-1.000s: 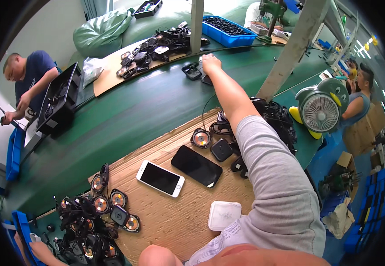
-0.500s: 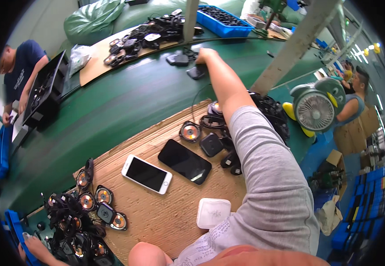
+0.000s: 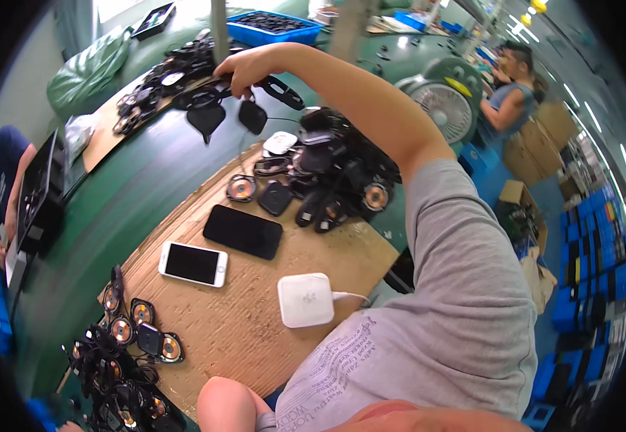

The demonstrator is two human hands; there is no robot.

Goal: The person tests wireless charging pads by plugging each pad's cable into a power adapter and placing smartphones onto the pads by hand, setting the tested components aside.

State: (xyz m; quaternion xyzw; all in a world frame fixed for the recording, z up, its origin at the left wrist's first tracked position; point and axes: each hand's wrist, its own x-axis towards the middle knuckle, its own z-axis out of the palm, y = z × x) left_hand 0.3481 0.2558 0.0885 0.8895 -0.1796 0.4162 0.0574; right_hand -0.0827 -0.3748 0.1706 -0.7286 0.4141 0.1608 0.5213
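Observation:
My right hand (image 3: 246, 70) is stretched over the green belt, its fingers closed on a bunch of black wireless charging pads. One pad (image 3: 253, 117) dangles below the fingers and another (image 3: 206, 121) hangs to its left. Their cords are partly hidden by the hand. Below the arm lies a pile of similar black pads (image 3: 320, 155), some showing copper coils. A black phone (image 3: 243, 231), a white phone (image 3: 193, 263) and a white square pad (image 3: 305, 300) with a cable lie on the cardboard sheet (image 3: 233, 331). My left hand is out of the picture.
More coil pads (image 3: 122, 367) are heaped at the lower left. Across the green belt (image 3: 104, 216) are a dark pile (image 3: 176, 68), a blue tub (image 3: 273, 29) and a metal post (image 3: 219, 32). A fan (image 3: 439, 108) stands right; co-workers sit left and right.
My right hand has lifted the black pads off the belt, and they now hang from it. The view has shifted, revealing more of the pile under my arm and the white pad's cable.

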